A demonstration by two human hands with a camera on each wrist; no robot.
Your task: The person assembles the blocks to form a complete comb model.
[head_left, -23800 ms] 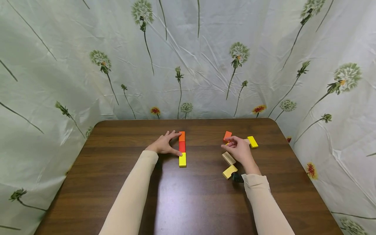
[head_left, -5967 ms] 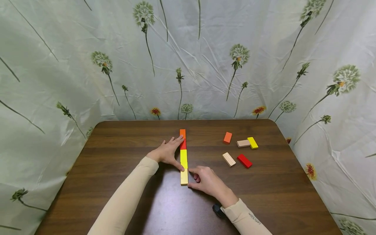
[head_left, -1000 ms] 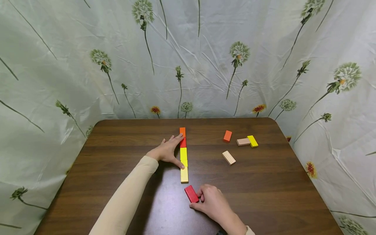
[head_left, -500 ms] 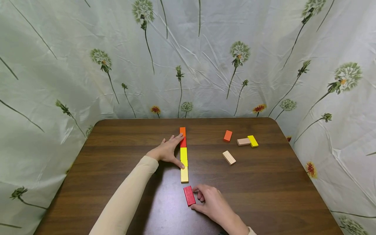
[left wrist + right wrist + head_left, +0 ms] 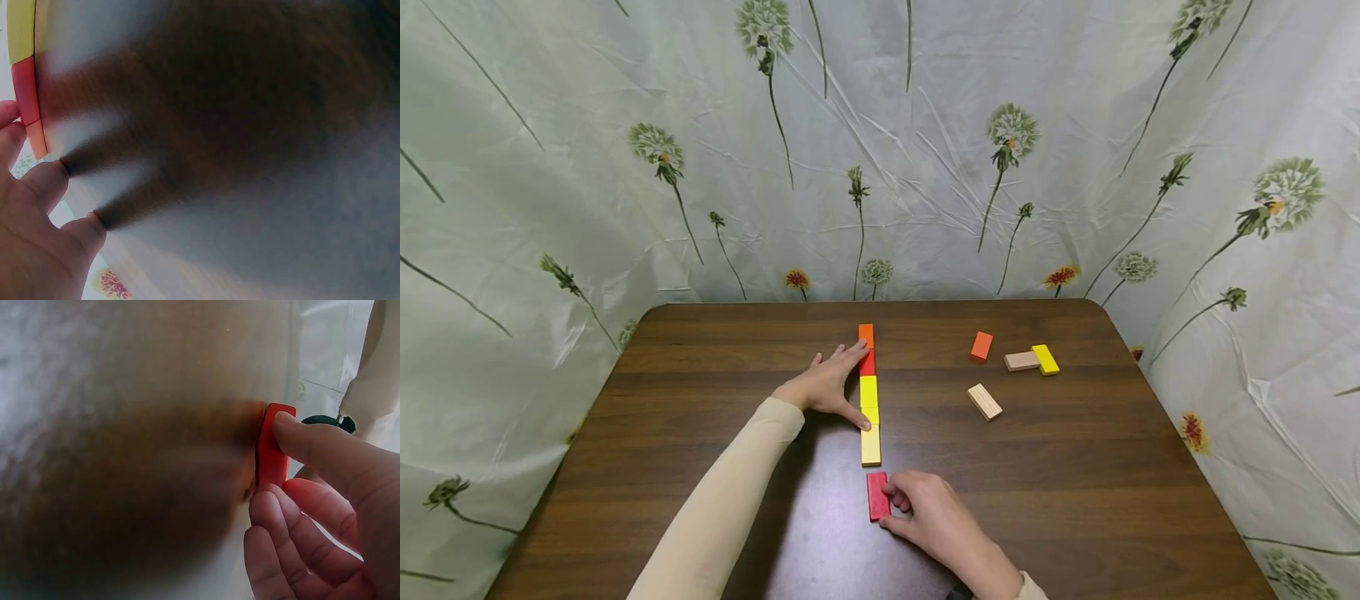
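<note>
The right hand [image 5: 934, 518] pinches a red block [image 5: 876, 497] between thumb and fingers; whether the block touches the worktop [image 5: 700, 358] cannot be told. The block lies to this hand's left, just beyond the near end of a row of blocks [image 5: 868, 392] that begins near the worktop's far edge. Its long axis nearly follows the row's. The left hand [image 5: 823, 387], farther off, spreads along the row. No brand, label or writing is legible.

Backdrop: wrinkled whitish fabric curtain [image 5: 925, 125] w/ green dandelion & red-orange flower print, behind & both sides. Furn.: dk brown wood-grain table [image 5: 1075, 483], far corners rounded; whitish glare patch [image 5: 831, 558] shows nr. front ctr.
</note>
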